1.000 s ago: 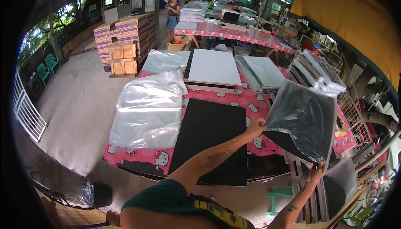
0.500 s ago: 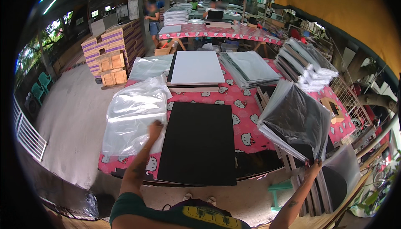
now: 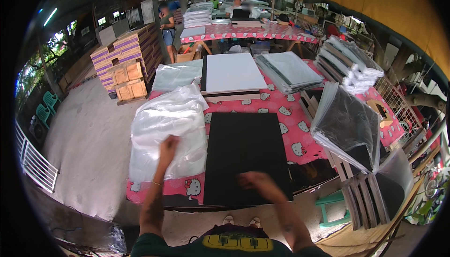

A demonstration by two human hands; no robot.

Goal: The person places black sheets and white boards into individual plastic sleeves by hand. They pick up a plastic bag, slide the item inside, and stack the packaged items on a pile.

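A large black board (image 3: pixel 246 158) lies flat in front of me on the pink patterned tablecloth (image 3: pixel 243 105). To its left spreads a pile of clear plastic bags (image 3: pixel 159 116). My left hand (image 3: pixel 169 146) is over this pile, its fingers curled together; whatever they may hold is hidden. Above the lower part of the black board is my right hand (image 3: pixel 255 183), smeared by motion, so its fingers cannot be read. Right of the board, plastic-wrapped boards (image 3: pixel 349 123) lean in a tilted stack over the table's edge.
Behind the black board stands a stack topped by a white board (image 3: pixel 234 74). More wrapped sheets (image 3: pixel 288 69) and bagged stacks (image 3: pixel 344 65) lie farther right. A green stool (image 3: pixel 333 208) is below the table's right front. Piled cartons (image 3: pixel 124 58) stand left; people work farther back.
My right hand has left the wrapped boards at the right and come in over the black board. My left hand stays over the plastic bags. The view has shifted somewhat.
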